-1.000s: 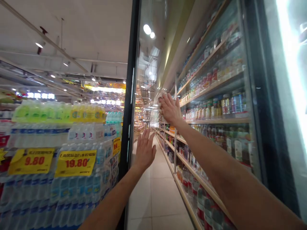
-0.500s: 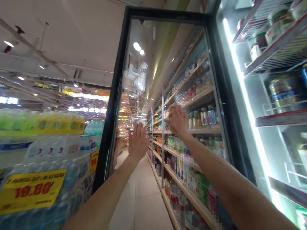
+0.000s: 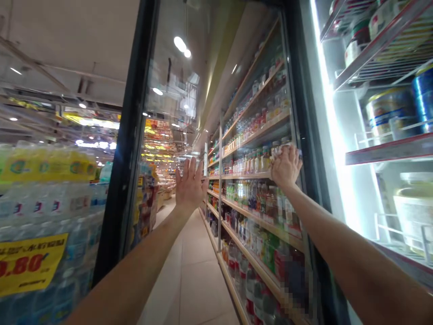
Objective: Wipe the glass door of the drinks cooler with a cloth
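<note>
A glass door [image 3: 182, 117] in a black frame stands open in front of me. My left hand [image 3: 191, 187] is flat with its fingers spread, at or very close to the middle of the pane. Higher up on the right, my right hand [image 3: 287, 167] presses a crumpled pale cloth [image 3: 272, 159] to the glass near the hinge-side frame. Most of the cloth is hidden under the palm, and only bits of it show past the fingers.
To the right is a lit refrigerator with wire shelves [image 3: 385, 49], cans [image 3: 389, 113] and a white jar [image 3: 412, 207]. Stacked bottle packs [image 3: 47, 198] with a yellow price sign [image 3: 34, 264] stand left. Drink shelves [image 3: 257, 176] and a tiled aisle [image 3: 189, 262] show through the pane.
My right hand has slid the cloth rightward across the glass, close to the frame. My left hand stays spread at the pane. The view has shifted slightly, with the door looking nearer.
</note>
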{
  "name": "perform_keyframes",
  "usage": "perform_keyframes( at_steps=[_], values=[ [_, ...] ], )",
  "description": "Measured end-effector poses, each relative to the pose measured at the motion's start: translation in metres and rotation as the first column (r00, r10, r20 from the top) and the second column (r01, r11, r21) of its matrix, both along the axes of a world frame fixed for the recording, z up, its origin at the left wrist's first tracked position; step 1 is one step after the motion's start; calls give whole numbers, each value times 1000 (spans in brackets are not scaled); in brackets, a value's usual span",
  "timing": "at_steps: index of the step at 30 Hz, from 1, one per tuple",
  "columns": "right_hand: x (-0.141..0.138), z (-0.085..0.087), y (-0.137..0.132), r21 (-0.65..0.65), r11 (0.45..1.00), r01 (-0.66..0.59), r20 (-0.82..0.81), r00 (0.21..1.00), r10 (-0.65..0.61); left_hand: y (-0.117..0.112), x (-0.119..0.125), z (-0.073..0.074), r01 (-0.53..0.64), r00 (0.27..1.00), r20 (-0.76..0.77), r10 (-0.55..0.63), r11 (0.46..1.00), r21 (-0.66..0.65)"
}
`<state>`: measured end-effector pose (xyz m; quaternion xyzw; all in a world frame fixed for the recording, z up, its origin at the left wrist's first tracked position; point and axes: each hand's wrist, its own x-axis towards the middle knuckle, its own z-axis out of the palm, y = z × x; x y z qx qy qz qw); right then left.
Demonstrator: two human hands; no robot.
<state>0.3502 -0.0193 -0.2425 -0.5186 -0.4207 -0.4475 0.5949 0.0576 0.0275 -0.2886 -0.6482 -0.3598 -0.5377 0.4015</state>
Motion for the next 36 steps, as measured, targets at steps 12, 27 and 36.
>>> perform_keyframes(
  at_steps=[12, 27, 36],
  values=[
    [-4, -3, 1, -51, 995, 80, 167, 983, -71, 2, 1, -2, -4, 1000, 4, 4, 1000, 14],
    [4, -23, 0, -67, 991, 115, 365, 927, -83, -3, 42, -40, -15, 997, -78, 18, 999, 45],
    [33, -108, -11, -66, 987, 148, 231, 964, -130, -10, 55, -67, 18, 985, -173, -12, 999, 35]
  ],
)
